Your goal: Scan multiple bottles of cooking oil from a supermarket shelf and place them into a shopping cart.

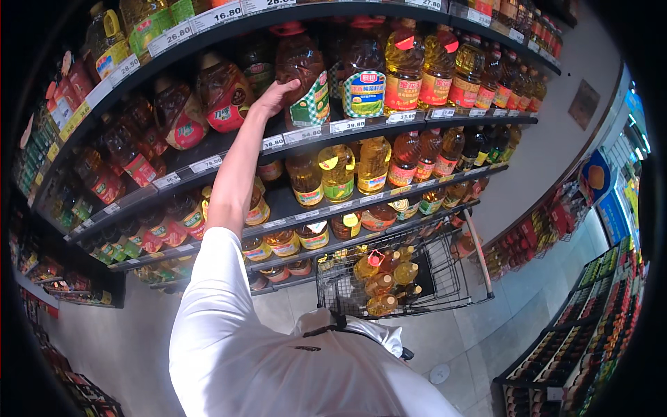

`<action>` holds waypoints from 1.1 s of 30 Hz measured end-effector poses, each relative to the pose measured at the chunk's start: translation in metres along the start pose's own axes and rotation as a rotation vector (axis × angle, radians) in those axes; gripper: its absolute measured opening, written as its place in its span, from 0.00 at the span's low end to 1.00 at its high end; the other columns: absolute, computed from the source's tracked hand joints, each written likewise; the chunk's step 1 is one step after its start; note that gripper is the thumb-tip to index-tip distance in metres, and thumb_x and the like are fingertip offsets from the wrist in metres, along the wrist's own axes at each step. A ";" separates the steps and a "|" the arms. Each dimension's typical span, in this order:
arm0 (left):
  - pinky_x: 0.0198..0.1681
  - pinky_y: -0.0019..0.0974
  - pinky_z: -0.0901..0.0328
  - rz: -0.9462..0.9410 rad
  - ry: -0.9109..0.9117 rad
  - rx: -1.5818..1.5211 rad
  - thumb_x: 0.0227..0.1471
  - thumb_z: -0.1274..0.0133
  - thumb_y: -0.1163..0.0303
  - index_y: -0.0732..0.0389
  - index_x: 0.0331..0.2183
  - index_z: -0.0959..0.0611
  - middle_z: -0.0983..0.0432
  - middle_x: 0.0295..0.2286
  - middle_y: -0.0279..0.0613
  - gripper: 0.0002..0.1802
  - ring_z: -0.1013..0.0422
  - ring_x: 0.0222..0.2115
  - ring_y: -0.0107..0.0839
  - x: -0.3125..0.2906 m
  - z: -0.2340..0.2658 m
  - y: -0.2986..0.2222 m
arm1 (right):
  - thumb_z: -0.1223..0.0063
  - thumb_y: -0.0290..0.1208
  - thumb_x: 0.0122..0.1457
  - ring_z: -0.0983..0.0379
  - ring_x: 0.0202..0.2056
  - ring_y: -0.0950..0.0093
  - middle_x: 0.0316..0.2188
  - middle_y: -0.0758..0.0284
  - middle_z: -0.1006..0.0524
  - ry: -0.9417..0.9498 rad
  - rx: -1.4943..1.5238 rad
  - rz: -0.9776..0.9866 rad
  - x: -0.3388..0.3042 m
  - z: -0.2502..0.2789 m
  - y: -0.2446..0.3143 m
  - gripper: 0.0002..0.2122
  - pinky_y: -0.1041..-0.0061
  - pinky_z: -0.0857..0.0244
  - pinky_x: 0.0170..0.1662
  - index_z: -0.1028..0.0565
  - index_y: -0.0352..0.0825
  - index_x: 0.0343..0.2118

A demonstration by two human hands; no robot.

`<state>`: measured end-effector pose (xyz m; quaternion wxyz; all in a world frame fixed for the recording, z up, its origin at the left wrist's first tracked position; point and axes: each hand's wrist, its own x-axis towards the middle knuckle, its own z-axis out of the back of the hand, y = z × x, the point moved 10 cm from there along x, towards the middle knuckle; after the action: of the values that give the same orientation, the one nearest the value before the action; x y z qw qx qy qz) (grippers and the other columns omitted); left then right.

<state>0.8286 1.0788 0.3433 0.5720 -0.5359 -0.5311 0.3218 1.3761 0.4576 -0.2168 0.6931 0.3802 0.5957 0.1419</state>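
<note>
My left hand (276, 97) reaches up to a middle shelf and is closed against the left side of a large dark-amber cooking oil bottle (299, 59). Its thumb lies across the bottle's front; the other fingers are mostly hidden. That bottle stands upright, with a red top and a green-and-white checked label. Just right of it stands a similar oil bottle (363, 66) with a blue-and-yellow label. On the left, dark bottles with red labels (226, 97) lean in the fisheye view. My right hand is not in view.
Several shelf tiers of oil bottles curve around me, with price tags along the shelf edge (229, 158). Below right stands a wire shopping cart (451, 278) holding several oil bottles (381, 283). A lower display rack (563, 333) stands at the far right, on the tiled floor (445, 333).
</note>
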 end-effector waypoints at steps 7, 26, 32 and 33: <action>0.52 0.38 0.34 -0.372 -0.266 -0.154 0.50 0.35 0.59 0.62 0.50 0.26 0.24 0.44 0.38 0.30 0.27 0.45 0.32 -0.020 -0.004 -0.021 | 0.46 0.28 0.52 0.29 0.18 0.73 0.18 0.65 0.25 0.031 -0.044 -0.011 0.018 -0.021 0.024 0.05 0.73 0.34 0.23 0.25 0.32 0.28; 0.55 0.48 0.35 -0.243 -0.483 -0.610 0.56 0.54 0.36 0.63 0.57 0.31 0.29 0.53 0.47 0.43 0.30 0.51 0.44 -0.256 -0.045 0.024 | 0.44 0.21 0.49 0.24 0.34 0.70 0.32 0.60 0.21 0.336 -0.234 0.055 0.023 -0.050 0.125 0.17 0.71 0.30 0.34 0.28 0.27 0.44; 0.59 0.47 0.40 0.027 -0.534 -0.675 0.59 0.56 0.41 0.61 0.58 0.31 0.30 0.54 0.44 0.38 0.33 0.53 0.41 -0.318 -0.096 0.112 | 0.27 0.25 0.40 0.24 0.37 0.74 0.38 0.62 0.22 0.752 -0.310 0.153 -0.049 -0.184 0.233 0.27 0.74 0.28 0.37 0.26 0.28 0.45; 0.58 0.46 0.39 0.032 -0.555 -0.625 0.60 0.56 0.41 0.62 0.57 0.30 0.29 0.52 0.44 0.37 0.32 0.52 0.41 -0.326 -0.097 0.122 | 0.27 0.26 0.40 0.25 0.38 0.75 0.38 0.63 0.22 0.733 -0.381 0.214 -0.064 -0.200 0.247 0.26 0.74 0.29 0.39 0.25 0.29 0.45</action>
<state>0.8713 0.7734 0.1543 0.2119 -0.5848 -0.7287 0.2864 1.2367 0.6536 0.0011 0.4749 0.2295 0.7230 0.4463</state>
